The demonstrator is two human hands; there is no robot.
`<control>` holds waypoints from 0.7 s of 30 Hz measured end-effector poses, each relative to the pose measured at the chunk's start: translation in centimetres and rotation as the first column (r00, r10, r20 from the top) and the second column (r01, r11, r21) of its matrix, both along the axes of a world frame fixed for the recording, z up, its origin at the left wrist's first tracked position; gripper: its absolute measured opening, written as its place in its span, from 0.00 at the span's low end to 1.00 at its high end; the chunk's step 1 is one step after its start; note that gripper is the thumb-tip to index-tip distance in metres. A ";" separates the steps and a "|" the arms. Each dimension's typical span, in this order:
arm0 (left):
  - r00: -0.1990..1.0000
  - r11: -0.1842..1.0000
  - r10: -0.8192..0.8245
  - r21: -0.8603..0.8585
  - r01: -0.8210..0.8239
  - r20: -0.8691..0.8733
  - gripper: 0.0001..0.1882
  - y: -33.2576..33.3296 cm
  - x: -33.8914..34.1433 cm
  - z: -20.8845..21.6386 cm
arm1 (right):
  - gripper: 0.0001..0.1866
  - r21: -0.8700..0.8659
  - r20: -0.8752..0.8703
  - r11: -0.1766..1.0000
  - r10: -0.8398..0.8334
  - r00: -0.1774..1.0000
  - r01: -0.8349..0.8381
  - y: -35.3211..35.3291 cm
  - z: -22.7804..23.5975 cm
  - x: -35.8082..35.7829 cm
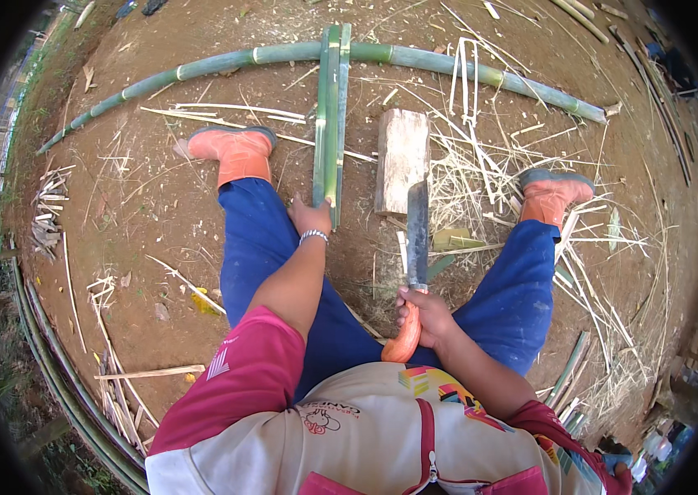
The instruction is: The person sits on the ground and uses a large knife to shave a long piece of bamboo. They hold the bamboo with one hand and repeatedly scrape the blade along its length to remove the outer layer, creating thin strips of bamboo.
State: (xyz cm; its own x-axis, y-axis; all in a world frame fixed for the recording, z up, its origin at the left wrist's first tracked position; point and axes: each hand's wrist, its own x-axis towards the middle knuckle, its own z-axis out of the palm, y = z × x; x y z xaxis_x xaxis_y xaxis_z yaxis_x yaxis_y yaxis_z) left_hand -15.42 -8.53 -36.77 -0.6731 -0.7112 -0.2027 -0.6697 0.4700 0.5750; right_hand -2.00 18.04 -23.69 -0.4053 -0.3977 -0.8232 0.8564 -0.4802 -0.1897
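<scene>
Split green bamboo strips (331, 115) lie side by side, pointing away from me, their far ends resting across a long bamboo pole (283, 53). My left hand (311, 216) is closed around their near end, just inside my left knee. In my right hand (425, 318) is a machete (417, 235), gripped by its orange-red handle, its dark blade pointing away from me. The blade's tip reaches the near end of a squared wooden block (402, 157); whether it touches the wood I cannot tell.
My orange boots (233, 150) stand wide apart on brown dirt. Thin pale bamboo slivers (481, 165) are strewn to the right of the block. Cut sticks (47, 206) are piled at the left, and long poles (60, 379) run along the lower left edge.
</scene>
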 end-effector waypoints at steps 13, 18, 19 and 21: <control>0.962 0.818 -0.216 0.508 0.270 -0.164 0.14 3.2 5.4 6.4 | 0.04 0.090 -0.150 0.986 -0.127 0.981 0.141 1.4 1.0 2.0; 0.916 0.746 -0.344 0.533 0.400 -0.206 0.14 4.1 9.6 9.6 | 0.04 0.108 -0.161 0.982 -0.136 0.978 0.154 2.5 -0.8 2.9; 0.895 0.723 -0.351 0.527 0.446 -0.275 0.16 4.3 10.5 9.8 | 0.04 0.114 -0.152 0.985 -0.110 0.982 0.128 2.6 -1.0 3.0; 0.851 0.686 -0.477 0.513 0.517 -0.220 0.18 5.2 12.3 11.2 | 0.03 0.134 -0.136 0.987 -0.067 0.988 0.085 3.2 -1.8 2.8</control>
State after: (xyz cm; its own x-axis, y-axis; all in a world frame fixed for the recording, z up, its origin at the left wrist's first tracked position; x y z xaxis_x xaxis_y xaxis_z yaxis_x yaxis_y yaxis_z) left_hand -3.17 -3.34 -25.52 -0.9215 -0.0553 -0.3845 -0.3807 0.3251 0.8657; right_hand 0.75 21.21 -25.53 -0.5376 -0.2472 -0.8061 0.7818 -0.5043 -0.3667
